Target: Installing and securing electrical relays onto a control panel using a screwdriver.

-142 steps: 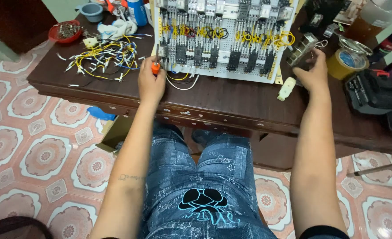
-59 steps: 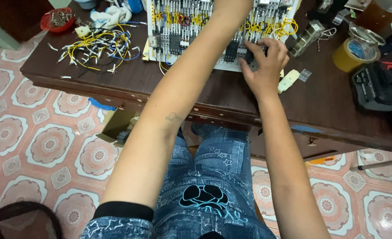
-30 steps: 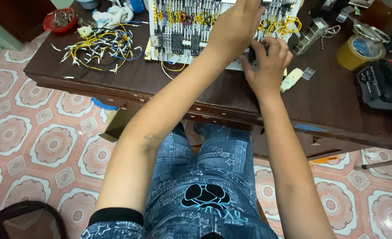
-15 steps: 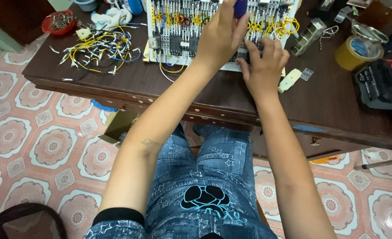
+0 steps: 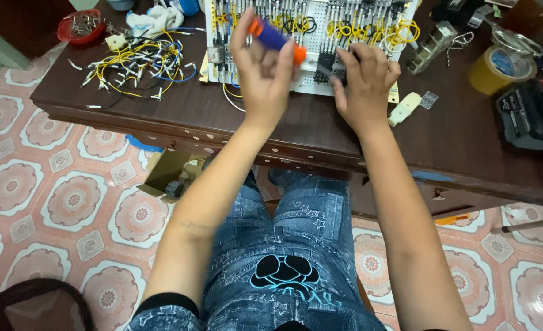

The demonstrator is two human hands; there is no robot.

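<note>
Patterned pink floor tiles (image 5: 69, 202) are seen beneath a dark wooden table (image 5: 320, 132), on which a white perforated wiring board (image 5: 320, 37) is laid, crowded with yellow wire loops and dark components. A screwdriver (image 5: 274, 38) with a blue and orange handle is gripped in the left hand (image 5: 262, 73), the fingers being closed around the handle, which is held raised and nearly level over the board's near edge. The right hand (image 5: 363, 83) is pressed, fingers curled, on dark components at that edge; whether anything is pinched cannot be told. A heap of loose wires (image 5: 136, 61) is spread at the left, and a roll of tape (image 5: 498, 67) is placed at the right.
</note>
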